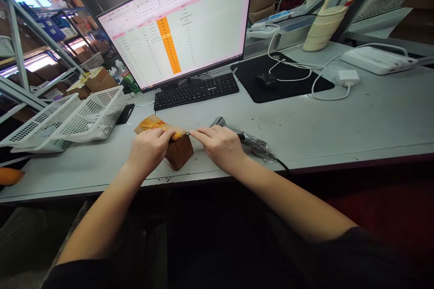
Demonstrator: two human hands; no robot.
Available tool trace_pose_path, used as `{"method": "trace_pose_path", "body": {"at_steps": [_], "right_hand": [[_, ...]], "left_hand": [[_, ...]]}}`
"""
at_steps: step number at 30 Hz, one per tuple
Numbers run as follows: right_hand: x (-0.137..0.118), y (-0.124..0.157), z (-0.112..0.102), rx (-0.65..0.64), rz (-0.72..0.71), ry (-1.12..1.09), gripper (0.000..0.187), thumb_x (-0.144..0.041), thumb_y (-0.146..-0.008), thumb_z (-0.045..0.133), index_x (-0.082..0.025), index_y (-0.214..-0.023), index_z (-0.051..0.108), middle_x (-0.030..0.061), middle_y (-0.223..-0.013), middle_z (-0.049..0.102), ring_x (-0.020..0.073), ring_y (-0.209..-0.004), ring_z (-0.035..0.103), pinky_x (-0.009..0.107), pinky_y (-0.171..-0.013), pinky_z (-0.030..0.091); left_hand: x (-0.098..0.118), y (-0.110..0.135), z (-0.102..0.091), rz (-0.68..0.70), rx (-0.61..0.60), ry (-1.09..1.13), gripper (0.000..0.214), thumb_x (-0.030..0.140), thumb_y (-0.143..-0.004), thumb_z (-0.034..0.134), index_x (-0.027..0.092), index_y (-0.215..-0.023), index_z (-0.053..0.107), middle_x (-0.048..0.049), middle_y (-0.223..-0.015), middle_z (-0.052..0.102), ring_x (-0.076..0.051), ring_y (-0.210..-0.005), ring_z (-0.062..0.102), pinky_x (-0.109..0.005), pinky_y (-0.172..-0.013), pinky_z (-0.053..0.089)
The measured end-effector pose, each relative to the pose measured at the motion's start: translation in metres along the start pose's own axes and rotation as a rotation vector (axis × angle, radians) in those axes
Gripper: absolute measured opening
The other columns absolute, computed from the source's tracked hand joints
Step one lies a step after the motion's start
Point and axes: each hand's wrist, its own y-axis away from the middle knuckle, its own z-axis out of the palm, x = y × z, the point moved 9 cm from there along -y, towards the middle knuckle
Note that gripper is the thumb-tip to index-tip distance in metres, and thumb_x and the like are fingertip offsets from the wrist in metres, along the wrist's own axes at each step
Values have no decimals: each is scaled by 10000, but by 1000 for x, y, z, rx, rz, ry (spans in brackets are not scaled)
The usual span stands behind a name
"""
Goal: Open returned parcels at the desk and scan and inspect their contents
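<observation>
- Head view: a small brown box-shaped package (179, 153) with flat faces and blunt corners is near the front edge of a pale grey, smooth-topped table (339, 122), between the two hands.
- Package top: a glossy yellow-orange sheet (152, 123) with reddish print and creases lies along the upper side and extends past the left knuckles. Whether it is tape or a wrapper cannot be told.
- Left hand (149, 145): fingers curled over the sheet and package, gripping both; the thumb lies along the top toward the right end.
- Right hand (222, 146): fingers closed around a slim dark tool (241, 136), mostly hidden by the hand. The index finger points at the package's upper right edge. The tool type cannot be told.
- Beside the right hand: a grey, elongated device (259, 145) lies partly behind the wrist, its narrow end covered in wrinkled clear plastic and joined to a black cable.
- Behind the hands: a black rectangular keyboard (198, 90) with raised keys stands below a flat, thin-framed monitor (183, 22).
- Right rear: a rounded black mouse (266, 81) rests on a matte black mat (294, 90).
- Left: white perforated plastic baskets (93, 115) with sloping walls stand side by side.
</observation>
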Motion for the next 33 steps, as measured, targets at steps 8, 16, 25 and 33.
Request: {"method": "trace_pose_path", "body": {"at_steps": [8, 16, 25, 33], "right_hand": [[7, 49, 31, -197, 590, -970, 281, -275, -997, 505, -200, -1208, 675, 66, -994, 730, 205, -917, 678, 345, -766, 555], [-36, 54, 74, -143, 894, -1694, 465, -595, -878, 655, -267, -1205, 605, 65, -1268, 582, 230, -1161, 566, 356, -818, 597], [-81, 76, 60, -215, 817, -1816, 419, -639, -902, 621, -252, -1056, 578, 27, -957, 653, 177, -893, 636, 333, -750, 546], [-7, 28, 89, -177, 1052, -1671, 375, -536, -758, 767, -232, -950, 664, 32, -1053, 646, 169, -868, 549, 254, -670, 454]], "left_hand": [[-78, 27, 36, -143, -129, 868, 522, 618, -891, 566, 246, -1232, 701, -125, -1439, 564, -367, -1431, 422, -567, -1209, 309], [-95, 41, 56, -317, -143, 1119, 781, 717, -830, 600, 273, -1468, 525, -112, -1601, 413, -369, -1533, 252, -574, -1261, 159], [-120, 46, 124, -928, 289, 1380, 592, 512, -714, 700, 142, -1176, 675, -85, -943, 714, -219, -780, 668, -319, -697, 543], [-90, 149, 71, -1000, 565, 966, 491, 438, -868, 636, 207, -1301, 626, -12, -925, 632, -158, -806, 617, -286, -762, 528]]}}
